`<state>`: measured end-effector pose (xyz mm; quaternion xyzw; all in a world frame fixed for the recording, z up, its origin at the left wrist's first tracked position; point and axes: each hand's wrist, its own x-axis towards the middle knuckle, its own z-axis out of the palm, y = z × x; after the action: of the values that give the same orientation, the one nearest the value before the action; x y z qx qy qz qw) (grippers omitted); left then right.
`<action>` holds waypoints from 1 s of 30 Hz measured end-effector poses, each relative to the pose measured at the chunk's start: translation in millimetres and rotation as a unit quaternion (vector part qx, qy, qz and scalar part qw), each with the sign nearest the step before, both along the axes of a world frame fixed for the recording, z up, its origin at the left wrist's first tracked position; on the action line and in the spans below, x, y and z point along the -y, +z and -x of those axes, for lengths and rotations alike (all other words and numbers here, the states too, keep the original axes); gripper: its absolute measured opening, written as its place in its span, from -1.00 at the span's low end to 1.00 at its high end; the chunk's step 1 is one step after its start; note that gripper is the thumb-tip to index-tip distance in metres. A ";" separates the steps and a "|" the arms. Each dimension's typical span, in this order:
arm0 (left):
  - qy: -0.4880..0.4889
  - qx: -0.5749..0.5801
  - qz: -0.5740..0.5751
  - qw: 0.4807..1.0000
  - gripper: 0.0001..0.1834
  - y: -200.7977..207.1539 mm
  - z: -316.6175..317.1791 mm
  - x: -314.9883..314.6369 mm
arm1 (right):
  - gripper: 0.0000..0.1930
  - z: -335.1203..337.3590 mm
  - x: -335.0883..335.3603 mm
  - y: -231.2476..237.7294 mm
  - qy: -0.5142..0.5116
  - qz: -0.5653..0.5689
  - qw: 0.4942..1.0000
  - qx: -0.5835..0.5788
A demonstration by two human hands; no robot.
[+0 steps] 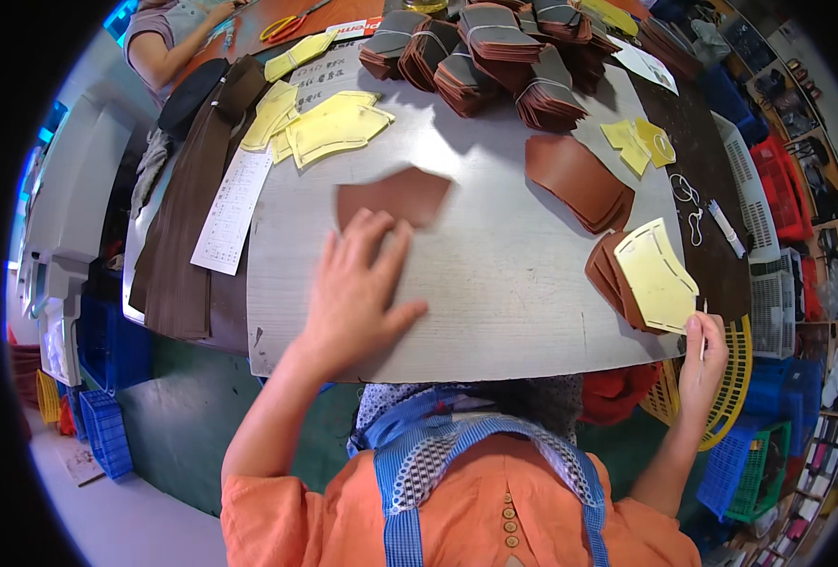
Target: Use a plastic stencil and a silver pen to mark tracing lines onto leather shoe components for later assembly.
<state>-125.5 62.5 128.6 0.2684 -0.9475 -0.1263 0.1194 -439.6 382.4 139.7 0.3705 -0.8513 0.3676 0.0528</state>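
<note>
My left hand (358, 283) lies over the grey board with its fingers spread. Its fingertips touch the lower edge of a single brown leather piece (395, 194), which looks blurred. At the right front edge, my right hand (705, 348) pinches the lower corner of a yellow pattern template (657, 274) marked with dashed lines. A thin pale stick, perhaps a marking pen, also sits between those fingers. Beneath the template is a fanned stack of brown leather pieces (610, 281). Another brown stack (578, 180) lies just behind it.
Tied bundles of leather pieces (504, 33) crowd the far side. Yellow templates (334, 128) and a paper sheet (233, 213) lie at left, beside long dark strips (188, 236). Smaller yellow templates (634, 144) lie at right. A yellow basket (735, 387) stands below. Another person (159, 47) is at far left.
</note>
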 end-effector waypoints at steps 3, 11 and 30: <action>-0.139 0.001 -0.086 0.986 -0.24 4.8 0.9 -39.8 | -0.85 -23.1 10.6 -3.1 0.015 0.042 0.991 0.126; -0.109 -0.213 -0.094 0.966 -0.46 -19.2 39.3 -82.0 | -0.88 -95.0 116.2 -19.3 0.221 -0.026 0.958 0.180; -0.067 -0.112 -0.070 0.989 -0.62 -36.1 43.8 -85.4 | -0.78 -106.2 237.0 -25.4 0.483 -0.011 0.875 0.018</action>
<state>-169.3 147.9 92.6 0.1962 -0.9327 -0.2295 0.1973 -333.4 145.4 114.3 0.7299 -0.5708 0.3447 -0.1506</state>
